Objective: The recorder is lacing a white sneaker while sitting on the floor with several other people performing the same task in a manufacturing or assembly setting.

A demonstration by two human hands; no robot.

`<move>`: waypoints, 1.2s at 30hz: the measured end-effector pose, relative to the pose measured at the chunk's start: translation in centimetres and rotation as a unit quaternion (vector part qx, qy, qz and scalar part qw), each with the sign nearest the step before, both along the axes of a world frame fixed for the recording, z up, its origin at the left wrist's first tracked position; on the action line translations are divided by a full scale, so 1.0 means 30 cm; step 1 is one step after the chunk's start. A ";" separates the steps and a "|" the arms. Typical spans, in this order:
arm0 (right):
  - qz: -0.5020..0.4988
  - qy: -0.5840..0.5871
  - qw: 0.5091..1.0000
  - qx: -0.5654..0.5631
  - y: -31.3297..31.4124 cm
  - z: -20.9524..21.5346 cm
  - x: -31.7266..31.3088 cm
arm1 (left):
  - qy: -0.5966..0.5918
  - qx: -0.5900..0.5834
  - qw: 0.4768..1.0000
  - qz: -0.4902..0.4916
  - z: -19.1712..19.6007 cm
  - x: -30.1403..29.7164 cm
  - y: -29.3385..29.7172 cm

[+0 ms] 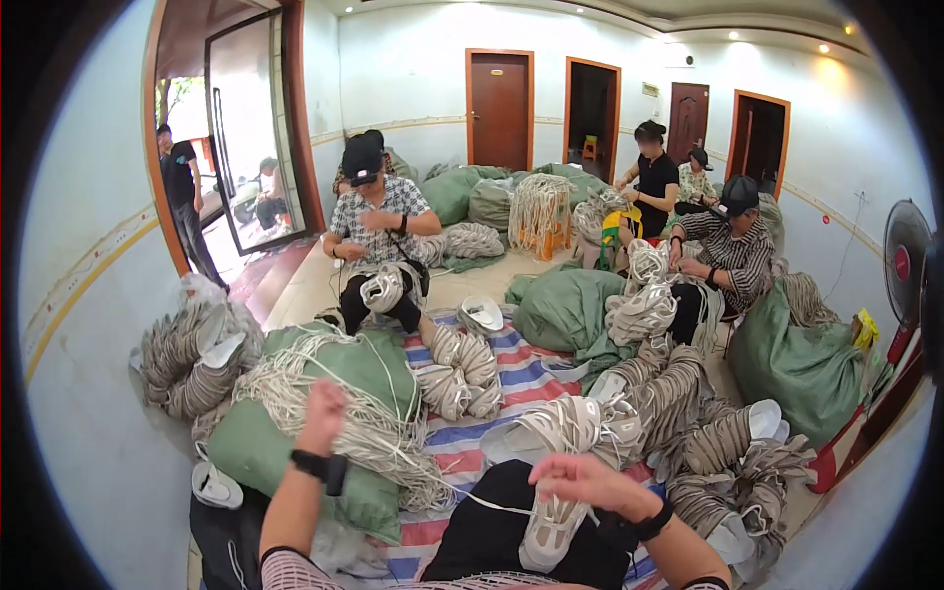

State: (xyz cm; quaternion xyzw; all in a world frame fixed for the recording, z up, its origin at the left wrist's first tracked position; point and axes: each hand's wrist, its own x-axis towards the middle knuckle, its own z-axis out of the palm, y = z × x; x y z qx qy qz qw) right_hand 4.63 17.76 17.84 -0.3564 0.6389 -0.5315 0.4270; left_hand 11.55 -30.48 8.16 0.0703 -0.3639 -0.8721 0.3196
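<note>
A beige and white shoe upper (551,531) rests on my dark-trousered lap. Just above it is my right hand (590,487), its fingers curled inward; what they pinch, if anything, is too small to tell. A white shoelace (489,502) runs leftward from the upper toward a tangled heap of laces (315,393). That heap covers a green sack (251,447) on my left. My left hand (323,415) is raised over the heap with its fingers closed, slightly blurred. Whatever it holds cannot be made out. Both wrists wear dark bands.
Stacked shoe uppers (551,428) lie ahead, with further bundles (713,447) at right. Striped sheeting (526,364) covers the floor. Several people sit working among green sacks (570,310). A standing fan (905,261) is at far right; an open glass door (251,128) is at left.
</note>
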 end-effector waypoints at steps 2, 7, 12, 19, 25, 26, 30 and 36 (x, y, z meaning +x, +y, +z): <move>-0.023 -0.008 0.997 -0.071 -0.014 0.116 -0.010 | -0.068 -0.035 0.980 -0.185 0.085 -0.127 0.354; -0.042 0.103 0.993 -0.033 -0.099 0.203 -0.025 | -0.141 -0.055 0.887 -0.437 0.231 -0.187 0.845; -0.071 0.261 0.963 0.000 -0.066 0.069 -0.050 | -0.060 -0.256 0.909 -0.325 0.209 -0.210 1.028; -0.129 0.172 0.976 -0.027 0.046 0.047 -0.065 | 0.077 -0.546 0.833 -0.040 -0.075 -0.363 0.951; -0.256 -0.004 0.966 -0.039 0.257 0.275 -0.048 | -0.315 -0.191 0.922 -0.114 -0.139 -0.373 0.560; -0.276 -0.004 0.958 -0.079 0.299 0.291 -0.052 | -0.320 -0.192 0.920 -0.124 -0.172 -0.371 0.554; -0.337 0.006 0.923 -0.187 0.358 0.366 -0.017 | -0.346 -0.092 0.923 -0.142 -0.331 -0.349 0.559; -0.322 0.001 0.869 -0.376 0.424 0.438 0.042 | -0.355 -0.042 0.925 -0.129 -0.365 -0.333 0.580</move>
